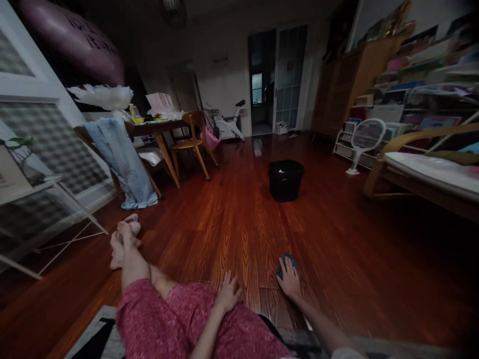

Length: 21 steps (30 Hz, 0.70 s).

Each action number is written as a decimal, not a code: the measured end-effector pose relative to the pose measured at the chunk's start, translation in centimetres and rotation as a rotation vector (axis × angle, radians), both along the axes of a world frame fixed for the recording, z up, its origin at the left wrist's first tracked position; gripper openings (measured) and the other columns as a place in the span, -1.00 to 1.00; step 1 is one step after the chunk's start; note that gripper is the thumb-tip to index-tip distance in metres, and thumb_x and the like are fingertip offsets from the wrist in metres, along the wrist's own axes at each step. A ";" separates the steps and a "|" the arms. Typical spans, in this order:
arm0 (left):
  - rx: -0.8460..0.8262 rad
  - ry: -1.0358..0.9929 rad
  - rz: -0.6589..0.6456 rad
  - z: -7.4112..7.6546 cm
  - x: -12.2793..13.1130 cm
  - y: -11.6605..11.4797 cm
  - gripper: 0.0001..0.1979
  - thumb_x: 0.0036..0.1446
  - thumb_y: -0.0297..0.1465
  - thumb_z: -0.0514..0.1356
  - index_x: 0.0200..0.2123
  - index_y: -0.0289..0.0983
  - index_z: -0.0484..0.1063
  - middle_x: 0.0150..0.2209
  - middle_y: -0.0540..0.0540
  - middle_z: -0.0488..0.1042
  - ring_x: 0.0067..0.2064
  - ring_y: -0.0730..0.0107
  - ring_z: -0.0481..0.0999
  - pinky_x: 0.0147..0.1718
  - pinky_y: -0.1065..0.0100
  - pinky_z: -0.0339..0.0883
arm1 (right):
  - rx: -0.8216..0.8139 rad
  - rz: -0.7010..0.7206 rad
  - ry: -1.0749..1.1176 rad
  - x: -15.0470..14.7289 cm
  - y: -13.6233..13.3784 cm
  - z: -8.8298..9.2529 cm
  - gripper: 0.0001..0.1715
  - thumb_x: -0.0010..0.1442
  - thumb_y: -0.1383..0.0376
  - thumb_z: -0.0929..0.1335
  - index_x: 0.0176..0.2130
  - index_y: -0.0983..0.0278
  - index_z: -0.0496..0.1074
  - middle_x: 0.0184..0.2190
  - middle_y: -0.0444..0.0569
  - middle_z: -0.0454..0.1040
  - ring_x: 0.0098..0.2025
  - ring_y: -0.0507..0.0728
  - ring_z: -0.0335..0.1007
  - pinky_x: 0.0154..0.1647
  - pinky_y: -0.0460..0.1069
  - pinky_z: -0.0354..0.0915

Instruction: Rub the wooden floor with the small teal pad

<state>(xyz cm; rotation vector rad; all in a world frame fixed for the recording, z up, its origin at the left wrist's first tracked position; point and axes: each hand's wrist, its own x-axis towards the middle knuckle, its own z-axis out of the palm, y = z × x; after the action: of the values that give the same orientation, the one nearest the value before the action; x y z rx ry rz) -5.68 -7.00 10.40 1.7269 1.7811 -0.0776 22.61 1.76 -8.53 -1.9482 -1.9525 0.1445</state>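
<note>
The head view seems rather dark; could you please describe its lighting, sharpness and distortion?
Head view: dim overall, soft glare on the wooden floor near the black bin; edges bow and darken; shelves at right smear; right hand fairly clear.

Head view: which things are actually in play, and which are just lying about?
In play:
- right hand, flat on a small dark object on the floor
- left hand, resting on the pink trouser leg

Lying about:
- black bucket
- racket on its stand
- jeans draped over a chair
- wooden chair
- exercise bike
- bench
</note>
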 end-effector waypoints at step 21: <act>0.006 -0.041 0.002 -0.5 -0.3 0.0 -0.32 0.31 -0.23 -0.01 0.43 -0.29 -0.02 0.49 -0.18 -0.36 0.49 0.19 -0.35 0.40 0.06 -0.25 | -0.173 0.063 -0.047 -4.5 3.1 3.6 -0.17 0.30 0.07 0.16 0.44 0.28 -0.02 0.48 0.11 -0.10 0.50 0.25 -0.25 0.44 0.25 -0.14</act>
<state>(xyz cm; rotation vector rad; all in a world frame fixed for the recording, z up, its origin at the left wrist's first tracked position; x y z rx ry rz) -5.98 -7.00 9.86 1.7191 1.7547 -0.0350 18.07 4.91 -4.92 -2.0144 -2.0945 0.2966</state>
